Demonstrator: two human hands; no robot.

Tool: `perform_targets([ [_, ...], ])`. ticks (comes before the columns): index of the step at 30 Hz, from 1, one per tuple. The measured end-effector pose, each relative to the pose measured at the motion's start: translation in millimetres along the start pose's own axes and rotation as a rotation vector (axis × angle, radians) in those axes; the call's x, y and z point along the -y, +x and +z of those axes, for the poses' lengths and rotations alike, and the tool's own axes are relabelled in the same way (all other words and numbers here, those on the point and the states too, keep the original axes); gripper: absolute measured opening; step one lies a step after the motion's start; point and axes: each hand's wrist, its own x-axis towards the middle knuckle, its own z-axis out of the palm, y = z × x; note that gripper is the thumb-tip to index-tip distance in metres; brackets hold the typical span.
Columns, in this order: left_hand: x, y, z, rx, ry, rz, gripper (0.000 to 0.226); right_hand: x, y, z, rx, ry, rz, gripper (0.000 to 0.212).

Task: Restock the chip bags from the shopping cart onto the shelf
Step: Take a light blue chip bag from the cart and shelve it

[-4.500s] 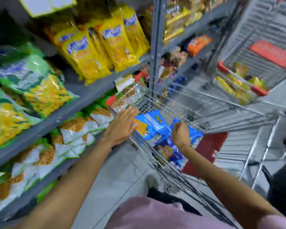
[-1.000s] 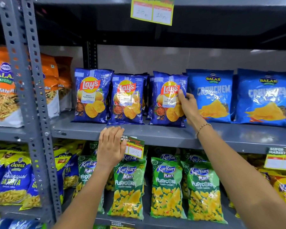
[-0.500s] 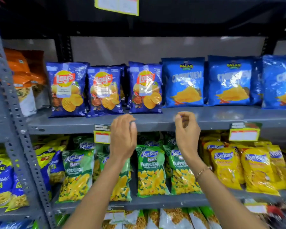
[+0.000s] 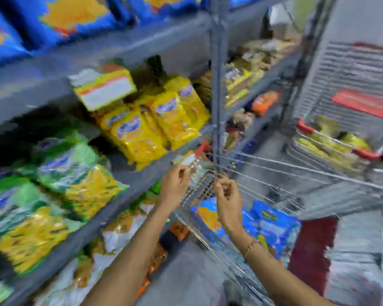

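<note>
The view is blurred by motion. Blue chip bags [image 4: 270, 224] lie in the wire shopping cart [image 4: 296, 171] at lower right. My left hand [image 4: 175, 184] hovers by the cart's near corner with fingers loosely curled and nothing in it. My right hand [image 4: 227, 197] hangs over the cart's rim above the blue bags, fingers curled, holding nothing. The grey shelf [image 4: 124, 47] with blue chip bags [image 4: 71, 16] runs across the top left.
Yellow bags [image 4: 155, 127] and green bags [image 4: 60, 173] fill lower shelves on the left. A grey upright post [image 4: 218, 85] stands by the cart. A second cart [image 4: 349, 102] with yellow packs is at the right. A red flap [image 4: 312, 255] lies in the near cart.
My view has swung from the shelf front down and right to the cart. Both hands dropped from the shelf edge to the cart's rim, still holding nothing.
</note>
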Motion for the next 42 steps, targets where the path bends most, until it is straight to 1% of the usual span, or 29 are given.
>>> perform_targets([
  [2, 13.4, 17.4, 50.8, 0.195, 0.03, -0.096, 0.02, -49.8, 18.6, -31.3, -0.055, -0.118, 0.191, 0.014],
  [3, 22.3, 25.3, 74.8, 0.276, 0.047, -0.142, 0.022, -73.8, 26.4, -45.2, -0.039, -0.165, 0.295, 0.012],
  [5, 43.4, 38.2, 119.1, 0.432, 0.137, -0.22, 0.028, -116.4, 38.1, -68.5, 0.078, -0.245, 0.504, 0.013],
  [6, 55.4, 43.8, 138.8, 0.523, 0.2, -0.255, 0.032, -132.9, 42.0, -77.4, 0.147, -0.281, 0.584, 0.018],
  [7, 67.1, 48.1, 156.1, 0.609, 0.253, -0.285, 0.037, -144.0, 45.0, -84.4, 0.199, -0.298, 0.628, 0.021],
  [8, 78.7, 52.9, 171.1, 0.686, 0.293, -0.325, 0.042, -154.0, 48.7, -88.1, 0.236, -0.296, 0.644, 0.019],
  [9, 89.9, 57.0, 183.9, 0.743, 0.317, -0.378, 0.046, -163.4, 53.2, -89.4, 0.252, -0.281, 0.661, 0.014],
  [10, 100.5, 61.6, 194.5, 0.788, 0.337, -0.435, 0.049, -177.2, 57.9, -89.3, 0.25, -0.273, 0.687, 0.015],
  [11, 112.1, 65.8, 203.9, 0.83, 0.358, -0.466, 0.052, -193.3, 61.6, -87.4, 0.248, -0.261, 0.751, 0.019],
  [14, 145.2, 82.2, 229.6, 0.939, 0.436, -0.456, 0.059, -236.5, 70.6, -71.6, 0.252, -0.136, 1.058, 0.033],
  [16, 164.5, 92.3, 247.4, 0.943, 0.459, -0.435, 0.059, -260.4, 75.0, -54.7, 0.252, -0.054, 1.113, 0.036],
  [18, 178.9, 100.1, 263.2, 0.906, 0.45, -0.459, 0.062, -276.4, 81.2, -37.9, 0.207, -0.008, 1.077, 0.048],
  [20, 193.3, 104.5, 276.6, 0.871, 0.444, -0.478, 0.06, -284.2, 85.9, -26.1, 0.086, 0.021, 1.059, 0.064],
  [21, 200.3, 106.7, 282.4, 0.857, 0.44, -0.49, 0.058, -287.4, 88.9, -21.1, 0.015, 0.041, 1.054, 0.067],
  [24, 218.6, 109.4, 295.2, 0.813, 0.419, -0.509, 0.053, -301.3, 92.3, -11.3, -0.161, 0.121, 1.029, 0.065],
  [26, 227.3, 109.3, 300.2, 0.805, 0.404, -0.49, 0.047, -309.3, 91.2, -8.4, -0.211, 0.169, 1.007, 0.063],
  [29, 232.2, 110.2, 300.4, 0.853, 0.35, -0.496, 0.037, -316.7, 87.7, -9.1, -0.215, 0.187, 1.029, 0.062],
  [32, 232.0, 111.7, 294.9, 0.847, 0.285, -0.497, 0.041, -317.8, 80.6, -11.8, -0.208, 0.183, 1.011, 0.06],
  [38, 205.8, 108.1, 269.5, 0.731, 0.233, -0.484, 0.034, -289.5, 74.6, -17.3, -0.183, 0.177, 0.886, 0.058],
  [40, 191.9, 106.2, 257.0, 0.666, 0.18, -0.475, 0.046, -276.8, 76.3, -21.7, -0.18, 0.17, 0.817, 0.054],
  [41, 183.8, 104.0, 249.8, 0.614, 0.15, -0.445, 0.043, -270.0, 77.7, -25.2, -0.173, 0.165, 0.78, 0.051],
  [42, 175.8, 101.8, 242.6, 0.558, 0.115, -0.406, 0.036, -263.2, 80.0, -29.3, -0.154, 0.162, 0.742, 0.047],
])
